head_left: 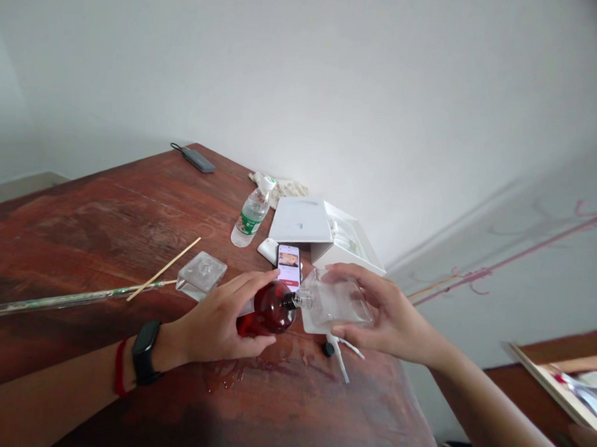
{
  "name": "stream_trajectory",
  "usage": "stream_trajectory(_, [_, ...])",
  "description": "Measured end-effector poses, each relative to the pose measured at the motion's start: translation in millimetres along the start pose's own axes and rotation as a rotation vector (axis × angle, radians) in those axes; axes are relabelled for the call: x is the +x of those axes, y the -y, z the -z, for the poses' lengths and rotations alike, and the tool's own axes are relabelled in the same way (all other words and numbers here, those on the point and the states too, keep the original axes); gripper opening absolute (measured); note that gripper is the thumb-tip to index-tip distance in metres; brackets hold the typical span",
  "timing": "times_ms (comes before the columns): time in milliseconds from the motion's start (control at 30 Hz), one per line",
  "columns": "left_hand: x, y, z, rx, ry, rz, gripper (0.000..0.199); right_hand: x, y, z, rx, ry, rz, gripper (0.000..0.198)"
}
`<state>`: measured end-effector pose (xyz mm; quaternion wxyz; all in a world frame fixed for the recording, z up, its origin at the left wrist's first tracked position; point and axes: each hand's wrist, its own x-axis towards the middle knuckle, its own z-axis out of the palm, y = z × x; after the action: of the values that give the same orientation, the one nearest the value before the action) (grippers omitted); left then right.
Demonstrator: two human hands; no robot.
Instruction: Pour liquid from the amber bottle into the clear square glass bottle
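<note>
My left hand (223, 319) is wrapped round a dark red bottle (274, 307), which is tipped over to the right. Its black-looking neck (290, 301) meets the mouth of a clear square bottle (337, 302), held on its side by my right hand (384, 315). The two mouths touch or nearly touch above the table; I cannot tell how full either bottle is. Below the clear bottle lie a small black cap (328, 349) and white sticks or strips (340, 360). Drops of liquid (230, 380) wet the wood under the red bottle.
On the wooden table (128, 221) stand a water bottle (251, 214) and an opened white box (301, 220). A lit phone (289, 266) lies before the box. Leftward are a clear square block (202, 275), a wooden stick (163, 268) and a long plastic-wrapped packet (64, 299). A grey device (196, 158) lies far back.
</note>
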<state>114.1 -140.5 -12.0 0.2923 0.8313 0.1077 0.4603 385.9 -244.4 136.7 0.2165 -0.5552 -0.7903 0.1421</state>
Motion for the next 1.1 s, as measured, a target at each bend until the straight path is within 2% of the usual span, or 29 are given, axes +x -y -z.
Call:
stream_trajectory(800, [0, -4, 1, -0.060, 0.007, 0.022, 0.074, -4, 6, 5, -0.050, 0.032, 0.012, 0.069])
stream_trajectory(1100, [0, -7, 2, -0.074, 0.011, 0.054, 0.076, -6, 11, 6, -0.055, 0.029, 0.018, 0.068])
